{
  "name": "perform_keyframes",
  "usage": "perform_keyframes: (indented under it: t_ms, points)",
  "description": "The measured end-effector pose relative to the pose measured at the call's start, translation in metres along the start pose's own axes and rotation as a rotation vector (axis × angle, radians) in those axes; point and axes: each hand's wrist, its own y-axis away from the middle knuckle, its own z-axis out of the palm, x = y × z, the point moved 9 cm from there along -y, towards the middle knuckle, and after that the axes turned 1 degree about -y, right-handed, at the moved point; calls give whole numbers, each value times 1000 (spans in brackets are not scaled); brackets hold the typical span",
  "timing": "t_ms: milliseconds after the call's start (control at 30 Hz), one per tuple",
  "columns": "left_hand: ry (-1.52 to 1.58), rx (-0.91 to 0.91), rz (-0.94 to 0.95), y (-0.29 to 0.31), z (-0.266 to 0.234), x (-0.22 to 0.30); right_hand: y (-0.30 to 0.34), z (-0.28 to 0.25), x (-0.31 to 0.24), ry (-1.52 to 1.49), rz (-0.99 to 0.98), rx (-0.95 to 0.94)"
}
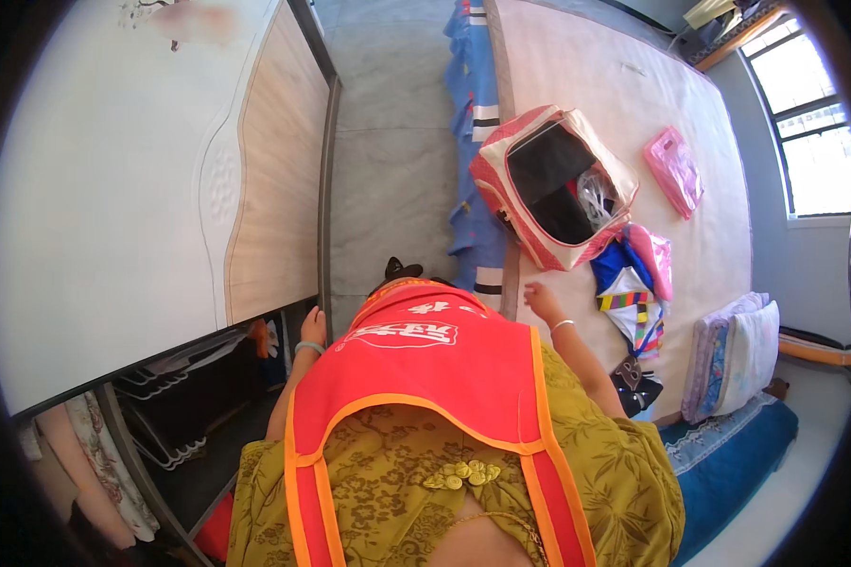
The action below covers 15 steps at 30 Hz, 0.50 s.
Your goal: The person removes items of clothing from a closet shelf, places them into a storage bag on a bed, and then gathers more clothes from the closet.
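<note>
My left hand (pixel 314 328) hangs beside the lower edge of the wardrobe's sliding door (pixel 274 189). Most of its fingers are hidden, and whether it touches the door I cannot tell. Over the near edge of the bed, my right hand (pixel 544 300) is held with loosely bent fingers and nothing visible in it. Ahead of it on the bed stands a red and white bag (pixel 529 231), its top open on dark contents and a clear plastic bag (pixel 595 196). Right of my right hand lies a folded blue, white and multicoloured cloth item (pixel 626 288).
A pink plastic package (pixel 674 170) lies farther along the bed (pixel 615 85). Folded bedding (pixel 728 354) is stacked at the right, by a blue padded bench (pixel 738 472). Hangers (pixel 175 454) and clothes fill the wardrobe's open part. A grey tiled floor (pixel 388 180) runs between wardrobe and bed.
</note>
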Motion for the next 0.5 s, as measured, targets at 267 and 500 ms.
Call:
perform_keyframes:
  t_ms: [267, 500]
  points:
    - [110, 24, -9, 30, 16, -40, -23, -96, -179, 338, -624, 581]
    - [53, 73, -227, 132, 20, -83, -65, -42, -127, 439, -392, 250]
